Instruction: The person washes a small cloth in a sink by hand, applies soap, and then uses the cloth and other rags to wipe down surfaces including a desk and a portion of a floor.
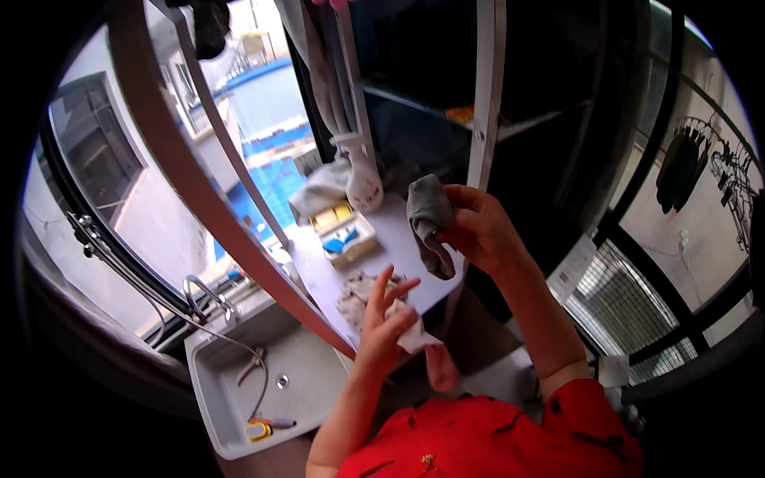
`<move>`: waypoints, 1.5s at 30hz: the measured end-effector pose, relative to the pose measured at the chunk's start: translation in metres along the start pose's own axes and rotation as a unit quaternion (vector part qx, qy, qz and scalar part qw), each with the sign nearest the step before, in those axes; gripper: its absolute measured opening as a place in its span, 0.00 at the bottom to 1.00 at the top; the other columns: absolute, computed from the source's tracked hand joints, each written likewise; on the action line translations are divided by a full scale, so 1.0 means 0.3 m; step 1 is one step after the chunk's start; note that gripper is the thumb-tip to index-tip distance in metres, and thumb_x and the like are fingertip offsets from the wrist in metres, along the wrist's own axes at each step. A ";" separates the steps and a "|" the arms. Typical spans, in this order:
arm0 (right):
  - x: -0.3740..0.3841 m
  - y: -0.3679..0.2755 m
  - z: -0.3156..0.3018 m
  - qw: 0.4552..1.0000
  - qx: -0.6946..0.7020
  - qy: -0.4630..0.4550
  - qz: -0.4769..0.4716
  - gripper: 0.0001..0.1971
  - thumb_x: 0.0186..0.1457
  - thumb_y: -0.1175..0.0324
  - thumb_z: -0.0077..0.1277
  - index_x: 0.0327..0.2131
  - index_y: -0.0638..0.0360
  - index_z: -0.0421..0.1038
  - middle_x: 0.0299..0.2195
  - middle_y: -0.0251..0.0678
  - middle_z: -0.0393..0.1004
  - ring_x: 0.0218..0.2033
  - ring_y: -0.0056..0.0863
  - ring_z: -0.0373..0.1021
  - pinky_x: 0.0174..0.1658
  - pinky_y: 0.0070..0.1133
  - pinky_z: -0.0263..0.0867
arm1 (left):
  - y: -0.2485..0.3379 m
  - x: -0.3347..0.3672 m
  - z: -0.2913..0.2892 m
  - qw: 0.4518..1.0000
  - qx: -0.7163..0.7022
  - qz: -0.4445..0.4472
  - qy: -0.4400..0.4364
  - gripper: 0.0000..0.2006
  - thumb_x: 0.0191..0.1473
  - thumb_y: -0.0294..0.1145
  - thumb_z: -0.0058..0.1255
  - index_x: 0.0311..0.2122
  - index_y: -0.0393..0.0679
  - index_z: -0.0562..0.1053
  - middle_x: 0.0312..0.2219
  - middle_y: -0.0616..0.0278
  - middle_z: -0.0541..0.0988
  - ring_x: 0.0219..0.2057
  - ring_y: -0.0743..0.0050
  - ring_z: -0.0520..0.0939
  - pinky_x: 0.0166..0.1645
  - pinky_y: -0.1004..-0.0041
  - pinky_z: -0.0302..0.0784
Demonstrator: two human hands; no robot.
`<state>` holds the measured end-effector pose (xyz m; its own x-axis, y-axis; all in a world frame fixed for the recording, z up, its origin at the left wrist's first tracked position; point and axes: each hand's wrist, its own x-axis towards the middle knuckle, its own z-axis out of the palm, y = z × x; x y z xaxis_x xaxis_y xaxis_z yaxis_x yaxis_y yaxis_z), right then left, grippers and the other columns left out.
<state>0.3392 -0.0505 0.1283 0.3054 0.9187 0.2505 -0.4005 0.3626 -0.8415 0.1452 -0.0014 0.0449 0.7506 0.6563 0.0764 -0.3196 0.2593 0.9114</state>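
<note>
Raised above the table's right side, my right hand (pixel 476 227) pinches a grey sock (pixel 430 209) between thumb and fingers. The sock is bunched at the top and its lower part hangs in a loop. My left hand (pixel 384 323) is lower and nearer, its fingers spread apart. Behind it lies a rumpled heap of light grey-beige socks or cloth (pixel 351 296), partly covered by the hand. A white sock with a pink end (pixel 441 368) droops over the table's near edge beside my left thumb; whether the hand touches it is hard to tell.
On the white table (pixel 315 263) stand a tray (pixel 355 245) with yellow and blue items, a white spray bottle (pixel 365 185) and a grey cloth (pixel 323 191). A grey sink (pixel 215 382) with a hose and brush is left. Upright frame posts (pixel 483 103) rise around the table. Hangers (pixel 729 183) hang far right.
</note>
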 end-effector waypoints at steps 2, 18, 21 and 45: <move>-0.071 0.055 -0.043 0.999 0.043 -0.005 0.014 0.20 0.46 0.81 0.42 0.46 0.70 0.59 0.39 0.43 0.68 0.36 0.29 0.71 0.36 0.22 0.73 | -0.041 0.001 0.013 0.999 0.034 -0.040 0.009 0.46 0.38 0.50 0.58 0.59 0.47 0.49 0.52 0.55 0.64 0.42 0.78 0.69 0.36 0.82 0.66; -0.340 0.173 -0.169 0.945 -0.265 0.194 -0.005 0.12 0.47 0.79 0.48 0.38 0.63 0.66 0.27 0.29 0.70 0.22 0.10 0.65 0.25 0.09 0.62 | -0.123 -0.093 -0.085 0.982 -0.134 -0.079 0.110 0.10 0.51 0.29 0.44 0.38 0.39 0.70 0.26 0.63 0.74 0.23 0.79 0.74 0.26 0.79 0.71; -0.335 0.186 -0.154 0.954 -0.256 0.155 0.011 0.16 0.46 0.82 0.44 0.41 0.62 0.65 0.30 0.28 0.68 0.20 0.09 0.63 0.22 0.06 0.58 | -0.106 -0.102 -0.113 0.983 -0.119 -0.078 0.118 0.09 0.50 0.27 0.44 0.38 0.38 0.70 0.25 0.63 0.74 0.19 0.80 0.73 0.23 0.81 0.71; -0.480 0.205 -0.276 0.811 -0.451 0.228 -0.295 0.09 0.40 0.87 0.46 0.25 0.62 0.63 0.36 0.38 0.70 0.31 0.20 0.66 0.32 0.12 0.61 | -0.135 -0.065 0.010 0.920 0.323 0.222 0.032 0.16 0.37 0.18 0.52 0.37 0.36 0.71 0.38 0.57 0.67 0.41 0.69 0.68 0.45 0.78 0.61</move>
<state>0.3423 -0.1734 0.0009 0.5839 0.3996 0.7067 0.6637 0.2664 -0.6990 0.1453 -0.0267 0.0078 0.5864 0.6423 0.4935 -0.1608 -0.5048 0.8481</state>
